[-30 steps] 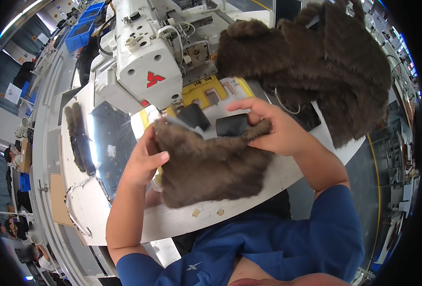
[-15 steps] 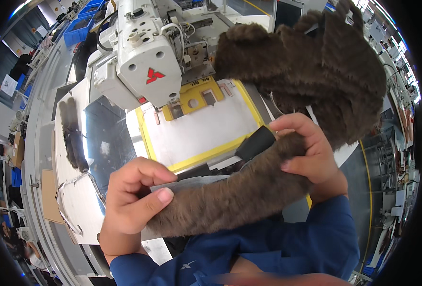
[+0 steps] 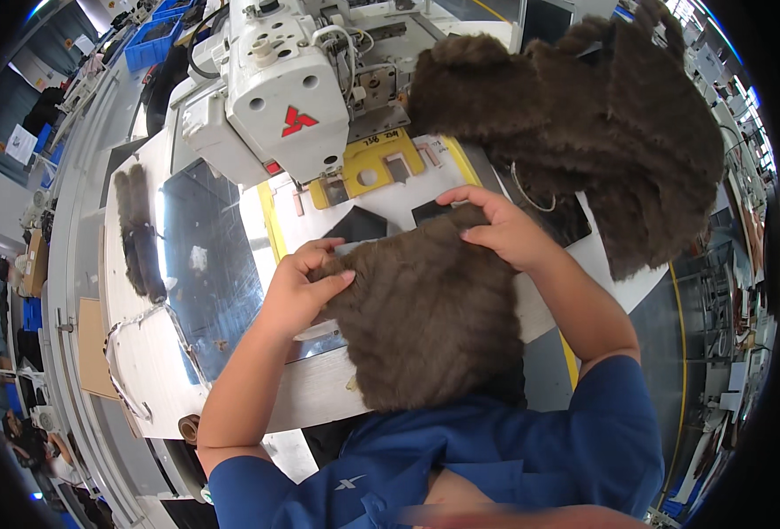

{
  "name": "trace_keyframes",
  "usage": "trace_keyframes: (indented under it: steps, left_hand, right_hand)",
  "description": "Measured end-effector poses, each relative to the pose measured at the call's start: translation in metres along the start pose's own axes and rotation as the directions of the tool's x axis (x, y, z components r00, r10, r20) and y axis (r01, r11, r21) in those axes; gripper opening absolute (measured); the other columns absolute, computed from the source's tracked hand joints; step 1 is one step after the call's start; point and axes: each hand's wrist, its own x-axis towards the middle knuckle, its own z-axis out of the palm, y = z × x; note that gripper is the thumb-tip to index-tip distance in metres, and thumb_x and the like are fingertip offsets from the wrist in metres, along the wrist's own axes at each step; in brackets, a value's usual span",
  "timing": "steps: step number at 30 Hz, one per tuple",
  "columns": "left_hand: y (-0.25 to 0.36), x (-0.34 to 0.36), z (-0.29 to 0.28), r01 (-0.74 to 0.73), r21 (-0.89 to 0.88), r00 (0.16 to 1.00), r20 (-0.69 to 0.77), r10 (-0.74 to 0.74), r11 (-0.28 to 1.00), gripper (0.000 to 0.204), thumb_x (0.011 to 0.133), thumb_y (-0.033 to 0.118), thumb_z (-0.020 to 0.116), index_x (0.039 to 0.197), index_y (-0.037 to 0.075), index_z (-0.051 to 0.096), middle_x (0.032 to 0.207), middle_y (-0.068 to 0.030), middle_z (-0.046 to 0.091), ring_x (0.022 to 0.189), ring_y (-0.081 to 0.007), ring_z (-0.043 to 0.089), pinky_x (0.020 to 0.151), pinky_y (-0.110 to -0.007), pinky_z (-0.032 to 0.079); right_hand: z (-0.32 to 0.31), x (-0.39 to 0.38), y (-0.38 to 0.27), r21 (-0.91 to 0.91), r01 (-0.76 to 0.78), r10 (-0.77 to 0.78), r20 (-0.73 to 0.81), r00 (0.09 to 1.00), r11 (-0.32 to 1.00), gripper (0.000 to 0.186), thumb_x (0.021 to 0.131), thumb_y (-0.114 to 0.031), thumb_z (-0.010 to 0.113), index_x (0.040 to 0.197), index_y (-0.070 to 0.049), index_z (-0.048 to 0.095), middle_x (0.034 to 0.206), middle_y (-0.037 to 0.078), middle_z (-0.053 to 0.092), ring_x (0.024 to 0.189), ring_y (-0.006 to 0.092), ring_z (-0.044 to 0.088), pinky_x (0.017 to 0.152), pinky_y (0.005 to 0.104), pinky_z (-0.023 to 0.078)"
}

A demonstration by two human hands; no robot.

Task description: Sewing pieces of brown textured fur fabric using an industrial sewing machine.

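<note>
Between my hands a brown fur piece [image 3: 430, 317] hangs down over the table's near edge. My left hand [image 3: 306, 278] pinches its upper left corner, thumb on the fur side. At the upper right corner my right hand [image 3: 500, 229] grips it the same way. Two dark flaps [image 3: 359, 226] stick out past the fur's top edge, over the white sheet inside a yellow frame [image 3: 275, 231]. Just beyond stands a white sewing machine [image 3: 289, 97], its head above a yellow template [image 3: 372, 176] with cut-outs. The fur hides the frame's near side.
A large heap of brown fur pieces [image 3: 584, 123] lies at the right back of the table. Narrow fur strips [image 3: 139, 234] lie on the left, beside a shiny plate [image 3: 205, 256]. A brown roll [image 3: 189, 428] sits at the near left edge. Blue crates [image 3: 154, 42] stand far left.
Both hands have moved away from me toward the machine. The fur, folded in a long band before, now hangs spread out, and its dark flaps lie over the white sheet.
</note>
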Motion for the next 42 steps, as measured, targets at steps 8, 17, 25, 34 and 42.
trace_keyframes:
  steps: [8,17,25,34,42]
  left_hand:
    - [-0.024,0.012,-0.015,0.19,-0.169,0.981,-0.002,-0.193,0.967,0.019,0.087,0.0,0.08,0.076,-0.001,0.064,0.112,-0.0109,0.071,0.096,-0.0158,0.065,0.083,-0.031,0.052]
    - [-0.005,0.012,-0.011,0.18,-0.36,0.978,0.167,-0.127,0.916,0.046,0.082,0.0,0.081,0.126,0.007,0.069,0.113,-0.0076,0.069,0.097,-0.0109,0.062,0.088,-0.028,0.051]
    - [-0.01,0.04,-0.012,0.011,0.075,0.999,-0.053,-0.007,0.997,0.052,0.089,0.012,0.082,0.138,0.001,0.07,0.107,-0.0085,0.072,0.091,-0.0139,0.066,0.083,-0.029,0.054]
    - [-0.019,0.059,-0.028,0.186,0.303,0.896,-0.444,-0.034,0.935,0.04,0.09,0.008,0.078,0.128,-0.003,0.074,0.084,-0.0149,0.078,0.071,-0.0154,0.071,0.071,-0.033,0.057]
    - [-0.027,0.1,-0.043,0.17,0.56,0.894,-0.433,0.112,0.811,0.048,0.08,0.009,0.073,0.127,-0.002,0.074,0.093,-0.026,0.078,0.089,-0.0407,0.077,0.087,-0.044,0.059]
  right_hand:
    - [-0.002,0.025,0.008,-0.239,-0.022,0.029,0.026,0.999,0.971,0.048,0.097,0.006,0.064,0.143,-0.006,0.062,0.127,0.005,0.069,0.119,0.0119,0.063,0.105,0.0284,0.049]
    - [-0.012,0.038,0.01,-0.31,0.092,-0.021,0.226,0.974,0.946,0.053,0.086,0.002,0.071,0.138,-0.007,0.071,0.135,0.007,0.071,0.124,0.0158,0.064,0.111,0.0319,0.047]
    - [-0.003,0.058,0.008,-0.309,0.141,-0.066,0.24,0.968,0.94,0.049,0.091,-0.005,0.076,0.14,-0.005,0.072,0.133,0.007,0.071,0.117,0.0133,0.066,0.103,0.031,0.052]
    - [-0.028,0.08,0.025,-0.487,0.055,-0.295,-0.431,0.853,0.872,0.023,0.09,-0.013,0.081,0.109,0.001,0.083,0.091,0.01,0.081,0.085,0.0155,0.075,0.082,0.0323,0.059]
    - [-0.043,0.119,0.018,-0.764,0.016,-0.463,-0.374,0.804,0.644,0.02,0.083,-0.003,0.074,0.103,-0.002,0.079,0.087,0.017,0.077,0.085,0.0288,0.077,0.08,0.0383,0.06]
